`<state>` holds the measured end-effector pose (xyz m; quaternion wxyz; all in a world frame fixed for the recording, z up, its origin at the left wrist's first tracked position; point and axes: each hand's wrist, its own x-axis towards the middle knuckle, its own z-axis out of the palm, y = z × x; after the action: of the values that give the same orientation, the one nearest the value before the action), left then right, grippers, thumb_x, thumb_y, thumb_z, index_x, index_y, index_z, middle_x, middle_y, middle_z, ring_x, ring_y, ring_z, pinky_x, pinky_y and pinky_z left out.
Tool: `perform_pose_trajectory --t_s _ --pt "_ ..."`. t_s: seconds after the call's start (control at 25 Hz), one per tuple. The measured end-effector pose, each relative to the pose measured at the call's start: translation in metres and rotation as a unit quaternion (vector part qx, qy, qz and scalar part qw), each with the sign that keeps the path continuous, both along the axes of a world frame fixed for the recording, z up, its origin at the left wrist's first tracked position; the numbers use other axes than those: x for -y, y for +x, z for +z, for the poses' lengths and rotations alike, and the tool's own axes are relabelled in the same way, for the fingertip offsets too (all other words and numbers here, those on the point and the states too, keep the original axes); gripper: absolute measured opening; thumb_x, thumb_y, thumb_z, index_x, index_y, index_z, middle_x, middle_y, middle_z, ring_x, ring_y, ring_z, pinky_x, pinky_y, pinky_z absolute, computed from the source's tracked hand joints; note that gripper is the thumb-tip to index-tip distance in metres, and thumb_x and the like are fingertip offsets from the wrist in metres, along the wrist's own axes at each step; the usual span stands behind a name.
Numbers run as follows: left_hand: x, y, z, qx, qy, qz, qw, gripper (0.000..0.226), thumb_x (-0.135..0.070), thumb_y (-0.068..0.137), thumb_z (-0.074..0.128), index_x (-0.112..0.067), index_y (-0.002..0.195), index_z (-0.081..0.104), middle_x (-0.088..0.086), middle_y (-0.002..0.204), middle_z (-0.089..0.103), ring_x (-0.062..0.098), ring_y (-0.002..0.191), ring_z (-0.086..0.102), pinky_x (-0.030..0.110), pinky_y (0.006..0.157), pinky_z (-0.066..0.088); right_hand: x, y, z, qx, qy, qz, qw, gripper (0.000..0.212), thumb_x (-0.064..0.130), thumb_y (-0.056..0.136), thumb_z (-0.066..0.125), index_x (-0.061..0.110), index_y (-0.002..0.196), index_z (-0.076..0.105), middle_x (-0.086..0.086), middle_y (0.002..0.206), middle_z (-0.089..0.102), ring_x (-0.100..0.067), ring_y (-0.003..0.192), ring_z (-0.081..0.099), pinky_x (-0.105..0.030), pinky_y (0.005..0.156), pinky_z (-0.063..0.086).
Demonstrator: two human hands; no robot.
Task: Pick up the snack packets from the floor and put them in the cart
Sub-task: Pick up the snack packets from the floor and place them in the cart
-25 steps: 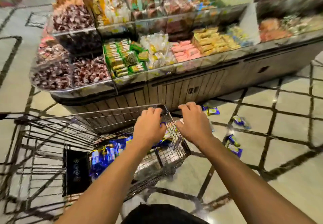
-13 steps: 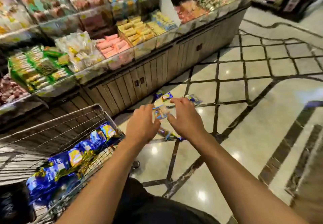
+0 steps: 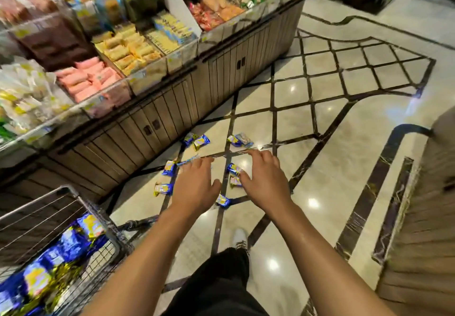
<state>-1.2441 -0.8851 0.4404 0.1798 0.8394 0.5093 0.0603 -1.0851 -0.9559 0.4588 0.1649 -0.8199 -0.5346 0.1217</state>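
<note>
Several small blue-and-yellow snack packets lie scattered on the tiled floor: one (image 3: 163, 189) left of my left hand, one (image 3: 169, 168) above it, a pair (image 3: 200, 141) near the display base, one (image 3: 239, 140) farther right, and one (image 3: 222, 201) between my wrists. My left hand (image 3: 194, 185) and my right hand (image 3: 264, 179) reach forward palm-down above the packets, fingers relaxed and holding nothing. Two more packets (image 3: 234, 169) show beside my right thumb. The wire cart (image 3: 73, 197) stands at lower left, with blue packets (image 3: 64, 249) piled inside it.
A long wooden display counter (image 3: 152, 123) with bins of wrapped sweets runs along the left and the back. My black trouser leg and white shoe (image 3: 240, 235) stand below my hands. A wooden fixture (image 3: 423, 217) fills the right edge. Glossy tiled floor (image 3: 344, 130) stretches to the right.
Both hands let go of the cart's rim and swung right, out over the packets on the floor. The view turned right, so the cart now sits at the lower left.
</note>
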Motion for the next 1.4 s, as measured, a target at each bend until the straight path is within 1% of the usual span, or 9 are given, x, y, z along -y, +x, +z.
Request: perform_pose_trajectory --t_s 0.16,0.36,0.52,0.64,0.8,0.96,1.04,1.2,1.4 --pt "-0.052 0.079 -0.005 0.023 -0.022 -0.012 0.999 0.059 -0.037 0.087 0.058 -0.017 0.141 0.043 0.009 0.133 0.054 0.031 0.124 0.046 0.046 0.100 0.043 -0.044 0.072 0.006 0.006 -0.028 -0.011 1.000 0.057 0.037 0.090 0.057 0.021 0.142 0.039 -0.005 0.141 0.042 -0.026 0.126 0.040 -0.039 0.094 0.046" --pt "-0.096 0.166 -0.003 0.008 -0.042 -0.041 0.998 0.062 -0.039 0.086 0.058 -0.018 0.142 0.040 0.008 0.130 0.056 0.029 0.121 0.048 0.046 0.097 0.046 -0.085 0.157 0.020 0.030 -0.020 -0.010 0.999 0.054 0.035 0.089 0.054 0.020 0.139 0.041 -0.005 0.133 0.045 -0.026 0.123 0.041 -0.039 0.093 0.045" --pt "-0.122 0.224 -0.001 -0.009 -0.029 -0.049 0.998 0.061 -0.041 0.087 0.056 -0.018 0.141 0.039 0.007 0.131 0.056 0.027 0.120 0.050 0.044 0.092 0.049 -0.114 0.213 0.016 0.010 -0.013 -0.025 1.000 0.055 0.035 0.090 0.055 0.021 0.141 0.038 -0.003 0.135 0.045 -0.024 0.124 0.042 -0.037 0.092 0.046" --pt "-0.143 0.260 -0.005 -0.017 -0.037 -0.036 0.999 0.061 -0.040 0.088 0.056 -0.019 0.142 0.039 0.006 0.133 0.054 0.026 0.123 0.047 0.042 0.096 0.047 -0.137 0.257 0.008 -0.009 -0.014 -0.013 1.000 0.056 0.036 0.091 0.055 0.022 0.142 0.038 -0.003 0.136 0.044 -0.024 0.125 0.041 -0.037 0.094 0.045" --pt "-0.171 0.319 -0.007 -0.025 -0.027 0.010 0.999 0.052 -0.036 0.088 0.056 -0.018 0.136 0.043 0.005 0.127 0.056 0.028 0.119 0.049 0.042 0.091 0.047 -0.176 0.326 -0.002 -0.033 -0.015 0.007 0.999 0.052 0.036 0.091 0.054 0.021 0.139 0.042 -0.004 0.134 0.045 -0.026 0.124 0.041 -0.040 0.093 0.046" --pt "-0.190 0.381 -0.002 0.003 -0.031 0.084 0.996 0.052 -0.034 0.089 0.056 -0.019 0.136 0.043 0.004 0.128 0.056 0.027 0.119 0.050 0.040 0.090 0.046 -0.220 0.380 0.001 -0.044 -0.005 0.069 0.997 0.048 0.035 0.091 0.055 0.021 0.135 0.045 -0.003 0.133 0.046 -0.025 0.124 0.041 -0.039 0.090 0.045" --pt "-0.198 0.404 -0.002 0.001 -0.022 0.113 0.993 0.055 -0.034 0.089 0.057 -0.018 0.139 0.042 0.005 0.129 0.056 0.027 0.120 0.051 0.041 0.093 0.046 -0.237 0.405 0.002 -0.046 -0.012 0.112 0.993 0.051 0.035 0.092 0.056 0.021 0.139 0.042 -0.004 0.135 0.045 -0.025 0.125 0.041 -0.038 0.091 0.045" --pt "-0.221 0.432 0.000 0.013 -0.013 0.176 0.984 0.065 -0.032 0.087 0.058 -0.017 0.146 0.035 0.006 0.136 0.048 0.027 0.123 0.050 0.041 0.095 0.045 -0.278 0.441 0.001 -0.066 -0.028 0.152 0.986 0.065 0.033 0.090 0.060 0.022 0.147 0.030 -0.004 0.142 0.040 -0.026 0.128 0.040 -0.040 0.092 0.045" --pt "-0.277 0.440 -0.011 0.004 -0.017 0.236 0.972 0.062 -0.032 0.088 0.056 -0.019 0.145 0.036 0.004 0.138 0.045 0.027 0.123 0.048 0.041 0.093 0.045 -0.351 0.451 -0.016 -0.047 -0.042 0.211 0.975 0.070 0.035 0.090 0.060 0.023 0.150 0.025 -0.004 0.144 0.039 -0.026 0.128 0.040 -0.038 0.093 0.043"
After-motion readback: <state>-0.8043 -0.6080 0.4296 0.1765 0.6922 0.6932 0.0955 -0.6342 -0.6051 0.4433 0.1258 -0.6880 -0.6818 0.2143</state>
